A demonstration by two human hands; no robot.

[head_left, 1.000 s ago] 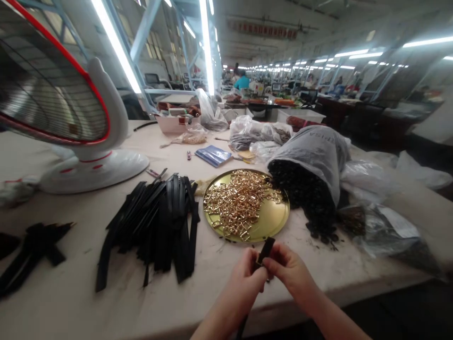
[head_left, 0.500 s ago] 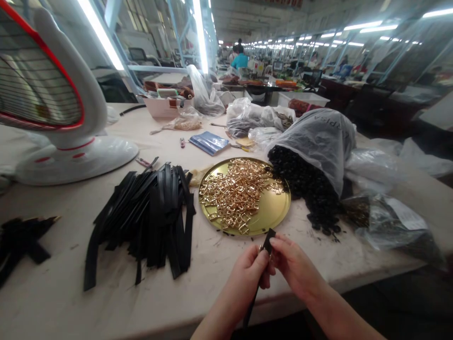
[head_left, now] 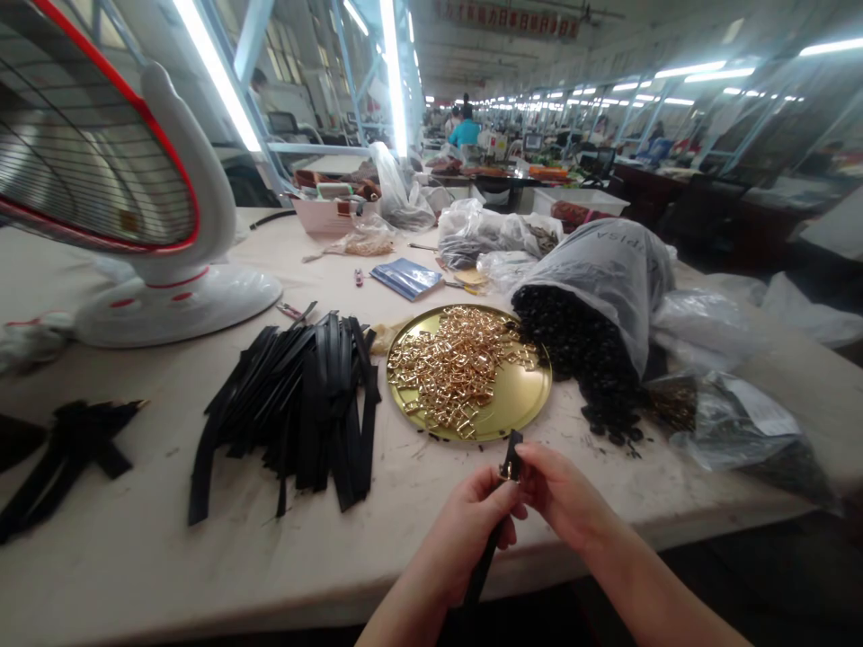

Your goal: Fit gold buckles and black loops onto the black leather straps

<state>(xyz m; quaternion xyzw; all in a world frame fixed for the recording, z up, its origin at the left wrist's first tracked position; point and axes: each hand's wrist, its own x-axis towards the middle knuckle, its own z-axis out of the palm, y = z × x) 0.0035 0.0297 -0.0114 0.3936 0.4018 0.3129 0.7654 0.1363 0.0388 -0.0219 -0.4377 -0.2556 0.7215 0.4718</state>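
A black strap [head_left: 482, 568] hangs down from between both hands at the table's front edge, its upper end pointing up. My left hand [head_left: 482, 517] is closed round it, thumb on top. My right hand [head_left: 549, 481] pinches the strap near its upper end. A small gold buckle [head_left: 509, 473] shows on the strap between the fingers; part of it is hidden. Just beyond the hands is a round gold tray [head_left: 519, 415] with a heap of gold buckles [head_left: 458, 359]. Left of the tray lies a pile of black straps [head_left: 303, 395].
Black discs [head_left: 580, 359] spill from a plastic bag [head_left: 607, 270] at the right. A white fan [head_left: 175, 301] stands at the left, near more black straps [head_left: 74, 449]. Behind the tray are a blue packet [head_left: 406, 278], bags and a box. People sit far back.
The view has shifted, so the fan and strap pile appear further right. The gold buckle on the strap shows more clearly between my fingers. Both hands keep hold of the strap.
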